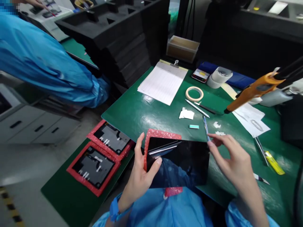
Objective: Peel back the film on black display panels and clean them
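A glossy black panel (182,160) lies tilted over a red bubble-wrap sheet (161,135) at the near edge of the green table (132,110). My left hand (139,176) grips the panel's left edge, thumb on its face and fingers behind. My right hand (228,156) pinches the panel's upper right corner with its fingertips. A blue pen (205,126) lies just beyond that corner.
Two more panels on red wrap (94,164) (110,138) lie on a lower shelf at left. A clipboard (163,82), tape ring (194,93), stylus (196,107), white scraps (186,114), papers (251,119), an orange tool (255,90) and a yellow knife (274,162) surround the panel. A person in blue (47,63) stands at left beside black foam trays (118,34).
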A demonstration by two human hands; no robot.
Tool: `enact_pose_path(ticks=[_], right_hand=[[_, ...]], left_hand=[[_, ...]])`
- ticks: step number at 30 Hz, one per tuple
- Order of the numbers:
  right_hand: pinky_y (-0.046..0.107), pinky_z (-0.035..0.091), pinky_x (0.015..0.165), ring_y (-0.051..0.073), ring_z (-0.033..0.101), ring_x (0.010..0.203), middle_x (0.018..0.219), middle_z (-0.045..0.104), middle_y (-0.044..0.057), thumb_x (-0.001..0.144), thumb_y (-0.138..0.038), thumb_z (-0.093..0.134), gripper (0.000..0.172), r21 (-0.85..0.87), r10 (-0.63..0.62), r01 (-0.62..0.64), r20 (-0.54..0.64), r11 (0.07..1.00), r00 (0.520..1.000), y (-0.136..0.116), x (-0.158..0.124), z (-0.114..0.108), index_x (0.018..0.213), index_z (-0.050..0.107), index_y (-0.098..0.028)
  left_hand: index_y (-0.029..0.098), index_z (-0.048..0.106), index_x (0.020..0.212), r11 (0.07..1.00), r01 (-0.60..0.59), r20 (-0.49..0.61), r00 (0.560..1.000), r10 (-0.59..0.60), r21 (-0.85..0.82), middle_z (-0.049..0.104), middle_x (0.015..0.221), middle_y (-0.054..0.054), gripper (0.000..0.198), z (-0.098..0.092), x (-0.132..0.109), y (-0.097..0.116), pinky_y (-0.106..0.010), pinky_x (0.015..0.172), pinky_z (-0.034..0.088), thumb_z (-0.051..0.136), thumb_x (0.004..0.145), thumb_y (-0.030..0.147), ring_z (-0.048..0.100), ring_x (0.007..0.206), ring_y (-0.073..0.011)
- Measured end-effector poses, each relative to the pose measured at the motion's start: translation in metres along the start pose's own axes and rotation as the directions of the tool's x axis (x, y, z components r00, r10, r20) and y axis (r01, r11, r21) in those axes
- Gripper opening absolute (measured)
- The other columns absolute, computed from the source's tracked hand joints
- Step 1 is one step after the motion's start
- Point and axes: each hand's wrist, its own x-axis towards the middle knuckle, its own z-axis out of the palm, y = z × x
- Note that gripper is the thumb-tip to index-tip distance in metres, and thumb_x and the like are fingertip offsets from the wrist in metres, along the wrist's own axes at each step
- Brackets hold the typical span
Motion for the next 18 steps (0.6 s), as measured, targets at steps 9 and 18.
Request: enact_pose_path(ticks=[9, 18], right_hand=[[0.03, 0.043, 0.048, 0.021, 0.076, 0.06, 0.085, 0.083, 0.007, 0.11, -0.023, 0.076, 0.012, -0.33, 0.299, -0.32, -0.112, 0.888, 0.948, 0.079, -0.028, -0.048, 0.101, 0.084, -0.022], [0.031, 0.028, 0.036, 0.02, 0.057, 0.028, 0.054, 0.068, -0.006, 0.102, -0.056, 0.095, 0.033, -0.277, 0.558, -0.533, 0.013, 0.799, 0.83, 0.081, -0.117, -0.053, 0.085, 0.077, -0.034]], left_hand=[[0.033, 0.061, 0.168, 0.989, -0.041, -0.055, 0.997, 0.049, 0.139, 0.048, 0.193, -0.01, 0.062, -0.008, -0.008, -0.004, -0.053, 0.151, 0.031, 0.082, 0.11, 0.036, 0.042, 0.181, -0.0367], [0.026, 0.06, 0.165, 0.996, 0.084, -0.03, 0.996, -0.084, 0.011, 0.084, 0.15, -0.01, 0.065, -0.007, -0.014, -0.007, -0.033, 0.116, 0.066, 0.088, 0.108, 0.041, 0.083, 0.137, -0.0282]])
